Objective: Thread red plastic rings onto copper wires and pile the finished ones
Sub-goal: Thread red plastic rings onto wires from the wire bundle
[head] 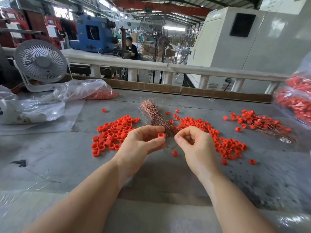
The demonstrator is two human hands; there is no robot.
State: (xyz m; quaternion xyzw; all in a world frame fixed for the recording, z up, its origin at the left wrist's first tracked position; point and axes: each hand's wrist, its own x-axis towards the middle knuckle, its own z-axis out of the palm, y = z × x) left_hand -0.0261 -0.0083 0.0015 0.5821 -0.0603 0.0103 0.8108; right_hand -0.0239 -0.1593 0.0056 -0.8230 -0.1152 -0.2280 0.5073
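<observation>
My left hand (143, 142) pinches one red ring (161, 135) between thumb and forefinger above the grey table (50, 157). Close beside it, my right hand (193, 143) has thumb and forefinger pinched together on a thin copper wire (170, 147) that loops down between the hands. A bundle of copper wires (153, 113) lies just beyond my hands. Loose red rings lie in a left heap (114, 133) and a right heap (218, 140). A pile of threaded rings on wires (259, 123) lies at the right.
A single red ring (175, 153) lies under my hands. Clear bags of red rings sit at the back left (94, 91) and far right (296, 101). A small white fan (40, 61) stands at the back left. A cardboard strip (185, 89) edges the table's far side.
</observation>
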